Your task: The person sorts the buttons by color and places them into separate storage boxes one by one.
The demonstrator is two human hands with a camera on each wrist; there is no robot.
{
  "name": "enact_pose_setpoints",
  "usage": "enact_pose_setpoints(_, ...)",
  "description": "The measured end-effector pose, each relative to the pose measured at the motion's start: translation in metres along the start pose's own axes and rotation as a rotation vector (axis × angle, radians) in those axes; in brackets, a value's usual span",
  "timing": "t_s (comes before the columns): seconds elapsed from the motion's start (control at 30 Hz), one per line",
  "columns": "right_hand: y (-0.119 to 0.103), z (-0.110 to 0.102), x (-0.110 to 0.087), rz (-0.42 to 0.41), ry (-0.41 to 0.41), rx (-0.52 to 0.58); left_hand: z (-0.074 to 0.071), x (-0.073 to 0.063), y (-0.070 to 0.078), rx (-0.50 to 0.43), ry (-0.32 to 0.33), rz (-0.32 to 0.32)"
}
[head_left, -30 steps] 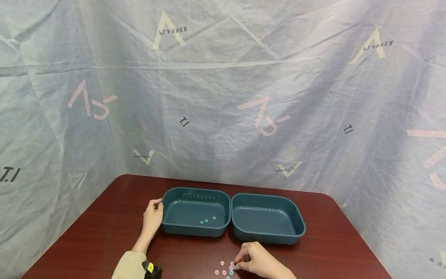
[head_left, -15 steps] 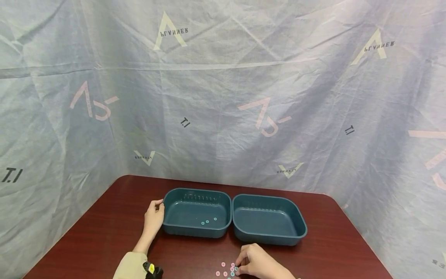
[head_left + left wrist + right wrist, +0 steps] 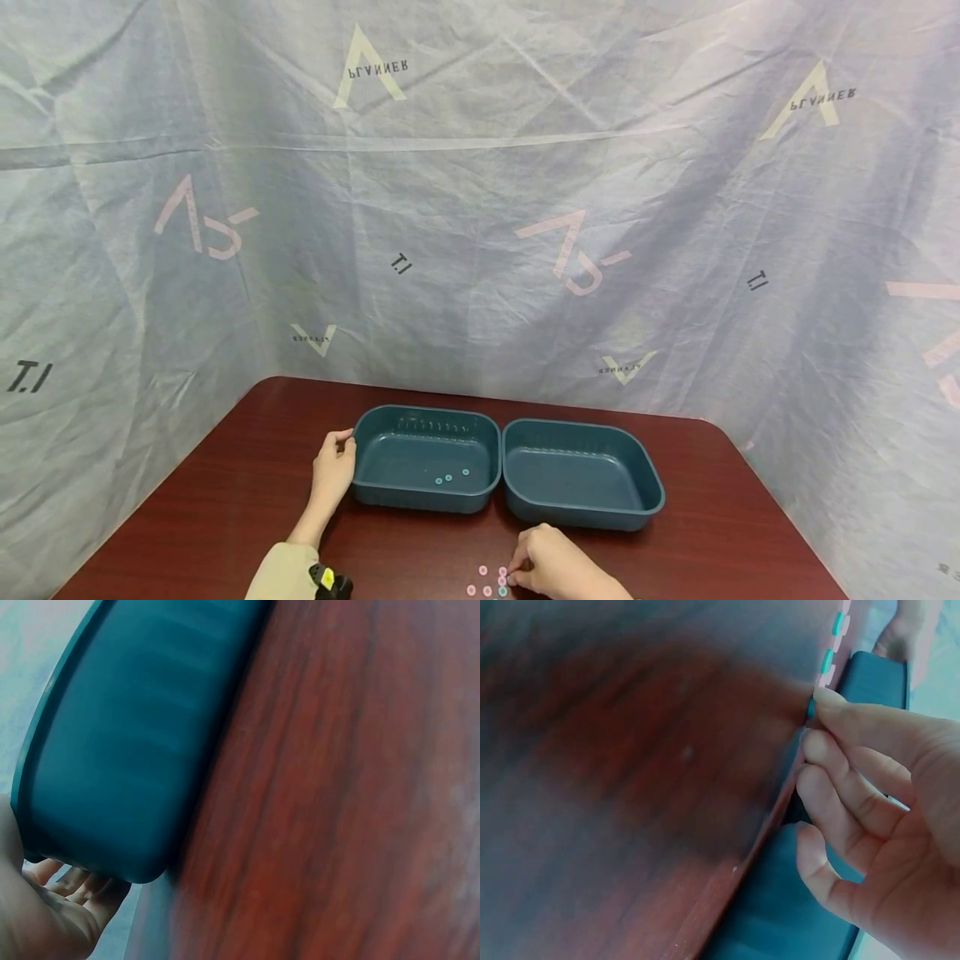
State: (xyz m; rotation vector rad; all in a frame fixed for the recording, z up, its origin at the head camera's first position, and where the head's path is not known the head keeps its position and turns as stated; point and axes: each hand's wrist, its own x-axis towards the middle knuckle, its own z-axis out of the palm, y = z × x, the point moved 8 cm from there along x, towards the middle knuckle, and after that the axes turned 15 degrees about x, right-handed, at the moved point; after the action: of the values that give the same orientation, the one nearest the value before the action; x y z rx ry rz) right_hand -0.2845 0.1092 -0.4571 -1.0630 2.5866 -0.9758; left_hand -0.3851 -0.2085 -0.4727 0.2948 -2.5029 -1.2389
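My left hand (image 3: 333, 468) grips the left end of a dark teal plastic bin (image 3: 422, 502); in the left wrist view its thumb is at the rim and the fingers reach around the bin's corner. Three small teal buttons (image 3: 448, 477) lie inside this bin. At the table's front, my right hand (image 3: 557, 565) pinches a teal button (image 3: 810, 709) between thumb and index finger, low over the tabletop. The other fingers curl loosely. Just left of the fingertips lies a loose group of pink buttons (image 3: 483, 571) and teal buttons (image 3: 502, 591), partly cut off by the frame's lower edge.
A second matching bin (image 3: 585, 518) stands against the right side of the first, with no buttons seen in it. Both rest on a dark red wooden table (image 3: 202, 508). A pale printed cloth (image 3: 465, 183) hangs behind and along the sides.
The right fingers have closed over the teal button at the group's right edge, which showed more clearly half a second ago. The left hand keeps its grip; the whole view has shifted slightly.
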Motion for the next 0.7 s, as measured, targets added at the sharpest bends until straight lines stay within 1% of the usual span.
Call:
enact_pose_setpoints(0.1,0.000,-0.001,0.001,0.004,0.014,0.004,0.000,0.001,0.000,0.003,0.006,0.000)
enact_pose_setpoints(0.3,0.007,-0.002,0.001,0.061,0.018,0.086,0.000,0.001,-0.001,0.012,0.007,-0.003)
enact_pose_setpoints(0.43,0.012,-0.001,0.000,0.062,0.009,0.147,0.000,0.001,0.000,0.012,0.012,-0.002)
enact_pose_setpoints(0.57,0.014,-0.001,-0.001,0.055,0.015,0.178,-0.001,0.001,0.000,0.014,0.018,0.000)
enact_pose_setpoints(0.7,0.018,0.000,-0.001,0.077,0.014,0.245,-0.001,0.001,0.000,0.016,0.025,0.004)
